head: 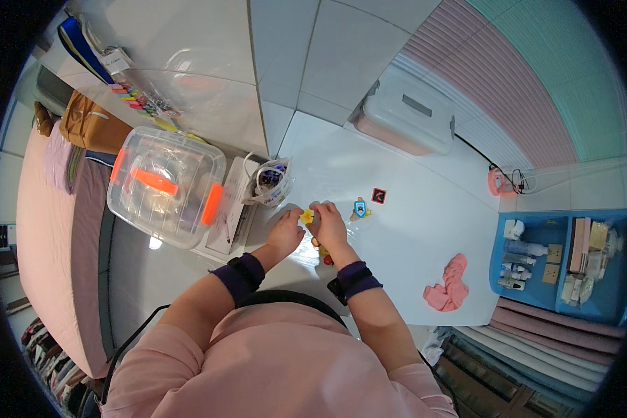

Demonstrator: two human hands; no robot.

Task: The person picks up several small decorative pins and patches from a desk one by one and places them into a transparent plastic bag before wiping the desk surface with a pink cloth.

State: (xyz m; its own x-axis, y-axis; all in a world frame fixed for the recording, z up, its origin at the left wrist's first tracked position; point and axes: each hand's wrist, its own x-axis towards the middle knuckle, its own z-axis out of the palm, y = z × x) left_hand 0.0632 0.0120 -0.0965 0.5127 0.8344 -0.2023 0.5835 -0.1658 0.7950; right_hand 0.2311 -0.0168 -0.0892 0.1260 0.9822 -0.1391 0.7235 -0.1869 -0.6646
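Observation:
A small yellow flower-like piece is between my two hands above the white tabletop. The fingertips of my left hand pinch its left side. From the right, the thumb and fingers of my right hand hold it too, covering part of it. Below my right palm lie small trinkets in yellow, brown and red, half hidden by the hand. Right of my hands sits a blue-and-white badge-like charm with small yellow and tan pieces by it. A black square piece with a red border lies just beyond.
A plastic bag stands open left of my hands, beside a clear lidded box with orange handles. A pink cloth lies at the right. Farther off are a white storage bin and a blue divided tray.

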